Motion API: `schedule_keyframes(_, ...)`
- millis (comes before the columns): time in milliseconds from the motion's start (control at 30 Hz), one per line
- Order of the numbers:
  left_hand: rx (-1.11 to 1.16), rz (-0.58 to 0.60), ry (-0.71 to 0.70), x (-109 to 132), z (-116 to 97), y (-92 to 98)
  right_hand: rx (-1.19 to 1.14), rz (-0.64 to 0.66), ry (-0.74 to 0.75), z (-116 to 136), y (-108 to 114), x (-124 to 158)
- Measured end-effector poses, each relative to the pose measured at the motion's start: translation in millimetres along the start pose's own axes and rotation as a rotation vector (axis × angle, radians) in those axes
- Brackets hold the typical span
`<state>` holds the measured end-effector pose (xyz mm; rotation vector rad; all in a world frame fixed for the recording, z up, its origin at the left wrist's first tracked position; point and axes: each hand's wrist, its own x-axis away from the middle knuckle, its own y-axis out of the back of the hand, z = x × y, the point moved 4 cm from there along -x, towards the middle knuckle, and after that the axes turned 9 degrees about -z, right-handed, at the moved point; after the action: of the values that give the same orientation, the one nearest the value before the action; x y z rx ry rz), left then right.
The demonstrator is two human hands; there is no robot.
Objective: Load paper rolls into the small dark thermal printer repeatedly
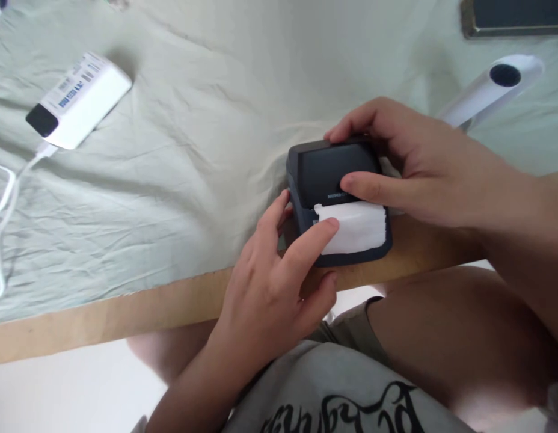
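Note:
A small dark grey printer [319, 174] sits near the table's front edge, with a strip of white paper [358, 228] coming out of its slot. My right hand [418, 165] wraps over the printer's top from the right, thumb on its lid and fingers round its far side. My left hand [274, 276] rests at the printer's near left corner. Its index fingertip presses on the left end of the paper and its other fingers lie against the printer's side.
A pale green cloth [180, 150] covers the wooden table [125, 313]. A white power bank [78, 99] with a white cable [6, 204] lies at the back left. A white lamp head [490, 87] and a dark framed object [513, 18] are at the back right. My bare knees are below the edge.

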<state>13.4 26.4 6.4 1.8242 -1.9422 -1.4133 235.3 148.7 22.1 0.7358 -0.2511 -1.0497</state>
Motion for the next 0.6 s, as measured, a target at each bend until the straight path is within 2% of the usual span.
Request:
schedule_keyframes(233, 0.001, -0.003, 0.047, -0.3, -1.6, -1.0, -0.011, -0.041, 0.036, -0.8, -8.1, 6.8)
schedule_keyframes(433, -0.026, 0.006, 0.096, 0.8, 0.2, -3.4, 0.146, -0.226, 0.085, -13.5, 8.0, 19.7)
schedule_keyframes(533, -0.040, 0.007, 0.094, 2.0, 2.2, -4.2, 0.220, -0.259, 0.145, -0.6, 11.6, 26.0)
schedule_keyframes(600, -0.037, 0.007, 0.083, 2.9, 2.1, -4.4, 0.193, -0.294, 0.127, 13.3, 14.3, 27.7)
